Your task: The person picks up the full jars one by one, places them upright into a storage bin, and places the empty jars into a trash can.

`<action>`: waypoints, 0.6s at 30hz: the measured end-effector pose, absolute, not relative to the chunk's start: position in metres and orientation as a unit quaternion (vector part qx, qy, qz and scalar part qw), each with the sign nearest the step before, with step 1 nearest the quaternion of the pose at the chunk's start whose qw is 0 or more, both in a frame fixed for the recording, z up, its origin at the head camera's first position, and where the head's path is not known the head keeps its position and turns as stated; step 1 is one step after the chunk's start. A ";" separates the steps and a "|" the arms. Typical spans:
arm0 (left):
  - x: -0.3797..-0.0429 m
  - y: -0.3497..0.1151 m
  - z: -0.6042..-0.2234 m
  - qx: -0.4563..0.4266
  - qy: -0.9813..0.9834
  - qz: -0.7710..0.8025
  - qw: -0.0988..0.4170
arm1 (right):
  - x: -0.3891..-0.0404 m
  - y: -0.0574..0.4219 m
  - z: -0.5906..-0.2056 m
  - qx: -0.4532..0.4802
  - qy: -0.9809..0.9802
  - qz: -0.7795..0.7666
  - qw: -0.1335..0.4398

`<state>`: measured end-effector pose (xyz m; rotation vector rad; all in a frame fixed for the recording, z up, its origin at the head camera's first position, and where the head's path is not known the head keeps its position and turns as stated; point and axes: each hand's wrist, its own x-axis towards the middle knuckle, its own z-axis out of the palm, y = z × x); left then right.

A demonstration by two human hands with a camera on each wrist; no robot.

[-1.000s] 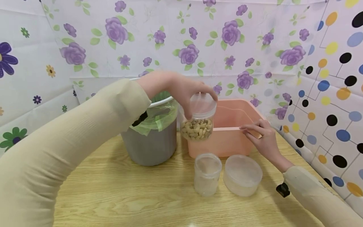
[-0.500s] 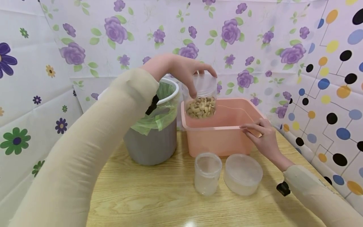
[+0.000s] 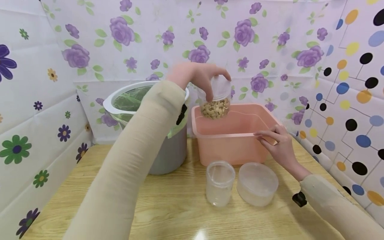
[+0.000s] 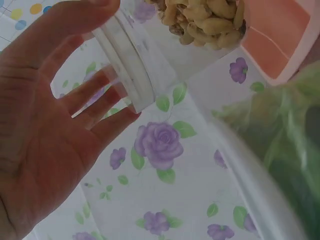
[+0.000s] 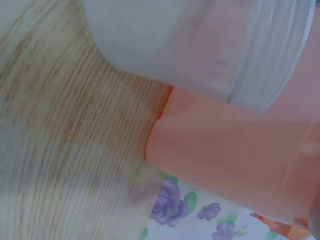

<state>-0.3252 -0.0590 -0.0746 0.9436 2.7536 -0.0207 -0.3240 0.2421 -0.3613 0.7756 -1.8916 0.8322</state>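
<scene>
My left hand [image 3: 204, 78] grips a clear plastic jar [image 3: 217, 100] of cashews by its lid, fingers spread round the lid's edge. The jar hangs upright over the left part of a pink plastic bin [image 3: 231, 150]. In the left wrist view, the thumb and fingertips touch the lid [image 4: 127, 62], and the cashews [image 4: 205, 22] show through the clear wall. With thumb and forefinger, my right hand [image 3: 279, 143] pinches the front rim of the bin near its right corner. That hand is nearly out of the right wrist view.
In front of the bin stand a tall clear jar [image 3: 220, 186] and a low round lidded container [image 3: 257, 185]. Left of it is a grey bucket [image 3: 172, 155] with a white rim and green liner, partly hidden by my left sleeve. Patterned cloth walls enclose the wooden table [image 3: 168, 206].
My left hand has lifted the jar of cashews from in front of the bin's left side and carried it slightly right, over the bin. My right hand has stayed on the rim.
</scene>
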 end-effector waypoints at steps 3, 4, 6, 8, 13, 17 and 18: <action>-0.331 -0.056 -0.084 0.316 0.942 -0.009 0.114 | -0.326 0.241 -0.361 0.315 -0.764 0.339 0.450; -0.332 -0.055 -0.087 0.317 0.942 -0.009 0.111 | -0.326 0.241 -0.361 0.315 -0.763 0.339 0.451; -0.336 -0.054 -0.093 0.321 0.941 -0.004 0.108 | -0.326 0.241 -0.360 0.316 -0.763 0.339 0.451; -0.339 -0.052 -0.099 0.323 0.941 -0.006 0.102 | -0.325 0.241 -0.359 0.318 -0.762 0.338 0.451; -0.350 -0.046 -0.116 0.315 0.943 0.007 0.103 | -0.323 0.241 -0.359 0.316 -0.762 0.340 0.451; -0.357 -0.042 -0.128 0.314 0.944 0.008 0.103 | -0.324 0.241 -0.361 0.314 -0.764 0.340 0.449; -0.358 -0.041 -0.130 0.314 0.944 0.001 0.102 | -0.324 0.241 -0.361 0.314 -0.764 0.340 0.449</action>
